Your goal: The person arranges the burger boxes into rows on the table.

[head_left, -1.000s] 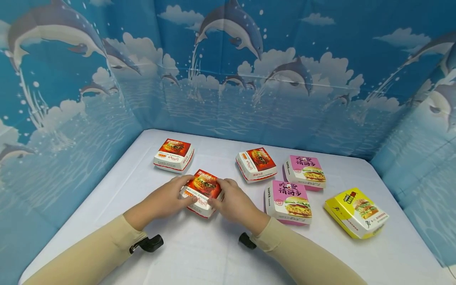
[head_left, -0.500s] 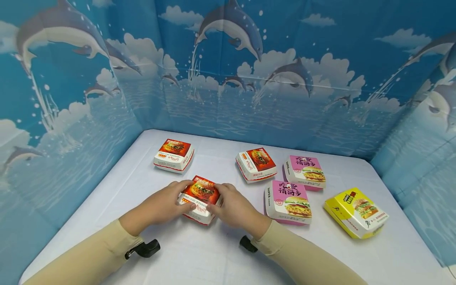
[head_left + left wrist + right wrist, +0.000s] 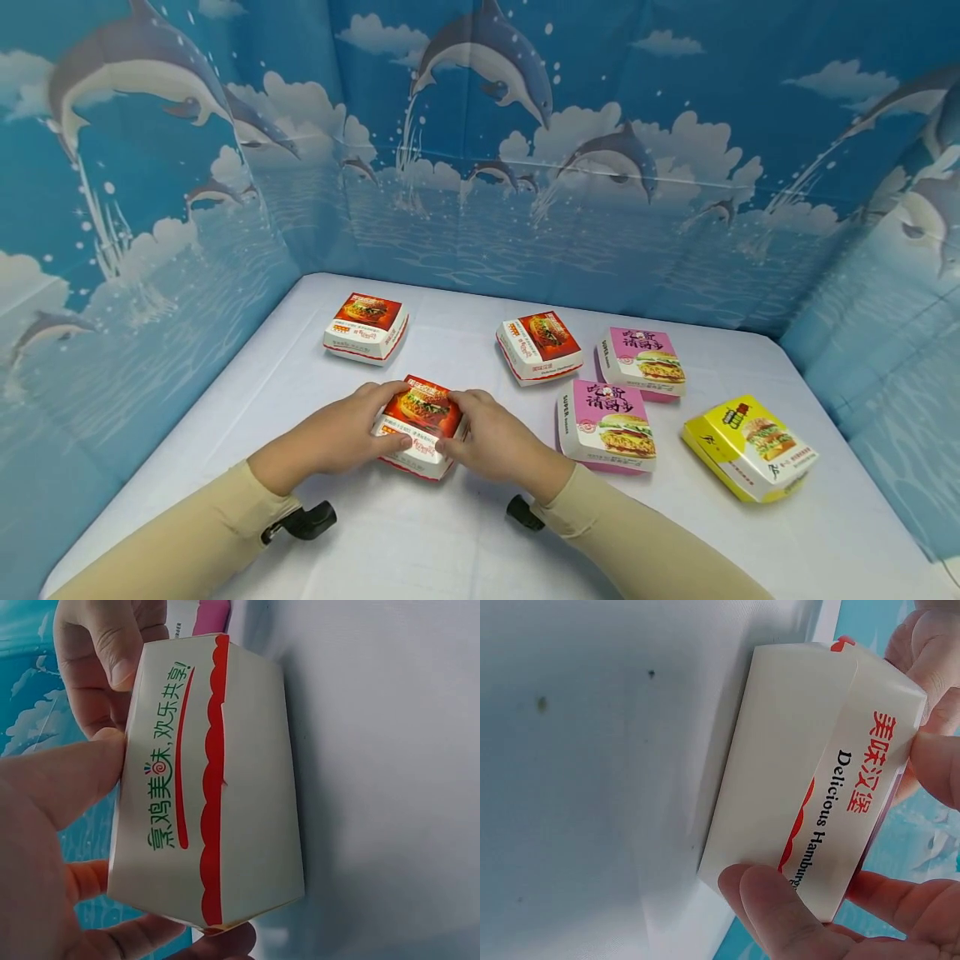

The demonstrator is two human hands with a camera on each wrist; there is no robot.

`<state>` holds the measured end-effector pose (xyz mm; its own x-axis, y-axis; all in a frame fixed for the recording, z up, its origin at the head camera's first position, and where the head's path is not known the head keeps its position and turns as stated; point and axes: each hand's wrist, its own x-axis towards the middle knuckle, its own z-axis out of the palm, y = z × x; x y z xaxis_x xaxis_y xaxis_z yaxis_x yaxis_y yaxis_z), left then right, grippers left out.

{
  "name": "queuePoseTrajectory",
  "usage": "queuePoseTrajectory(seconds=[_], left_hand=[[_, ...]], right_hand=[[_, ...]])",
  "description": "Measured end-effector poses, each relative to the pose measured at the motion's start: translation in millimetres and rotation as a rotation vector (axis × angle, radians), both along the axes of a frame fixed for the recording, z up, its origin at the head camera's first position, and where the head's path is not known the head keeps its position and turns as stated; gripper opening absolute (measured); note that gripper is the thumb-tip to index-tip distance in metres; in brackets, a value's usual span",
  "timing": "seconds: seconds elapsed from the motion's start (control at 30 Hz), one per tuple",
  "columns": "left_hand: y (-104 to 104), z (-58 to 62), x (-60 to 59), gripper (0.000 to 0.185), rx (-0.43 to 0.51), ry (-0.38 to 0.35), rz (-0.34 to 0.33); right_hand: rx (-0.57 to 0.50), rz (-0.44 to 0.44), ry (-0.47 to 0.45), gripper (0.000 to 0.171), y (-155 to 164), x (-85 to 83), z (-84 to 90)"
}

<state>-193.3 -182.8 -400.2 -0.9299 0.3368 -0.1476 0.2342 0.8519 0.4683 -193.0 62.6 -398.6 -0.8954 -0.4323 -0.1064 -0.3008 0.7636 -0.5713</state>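
Note:
A red-and-white burger box (image 3: 422, 427) sits low at the table's middle, between both hands. In the head view my left hand (image 3: 330, 437) grips its left side, thumb at the near top edge. My right hand (image 3: 501, 437) grips the right side with the thumb on the same near edge. The left wrist view shows the box wall (image 3: 176, 772) with green lettering and a red scalloped band, the fingers curling round its corner. In the right wrist view the wall (image 3: 832, 780) reads "Delicious Hamburger", and fingertips (image 3: 769, 900) press it. The lid is down; what is inside is hidden.
On the white table (image 3: 397, 550) stand another red-and-white box (image 3: 367, 327) at the back left and one (image 3: 542, 346) behind the right hand. Two pink boxes (image 3: 609, 425) (image 3: 643, 362) and a yellow box (image 3: 752, 448) stand to the right. A dolphin-print curtain (image 3: 480, 233) surrounds the table.
Both hands have drawn the red-and-white burger box slightly nearer the person, mostly in the first half second. The other boxes have stayed where they were.

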Motion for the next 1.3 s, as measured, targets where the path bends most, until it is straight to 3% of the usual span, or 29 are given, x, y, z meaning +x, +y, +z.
queuePoseTrajectory(seconds=[0.53,1.07,1.3], left_hand=[[-1.8,2.4,-6.4,0.088,0.003,-0.032,-0.041],[3.0,4.8,-5.1,0.088,0.011,-0.057,-0.005],[-2.1,5.9,-6.1,0.081,-0.003,-0.049,-0.046]], right_hand=[[-0.003,0.028,-0.013,0.079,1.2,-1.5,-0.2],[-0.001,0.016,-0.032,0.087,-0.9,-1.6,-1.1],[0.0,0.017,-0.04,0.087,-1.2,-3.2,-1.3]])
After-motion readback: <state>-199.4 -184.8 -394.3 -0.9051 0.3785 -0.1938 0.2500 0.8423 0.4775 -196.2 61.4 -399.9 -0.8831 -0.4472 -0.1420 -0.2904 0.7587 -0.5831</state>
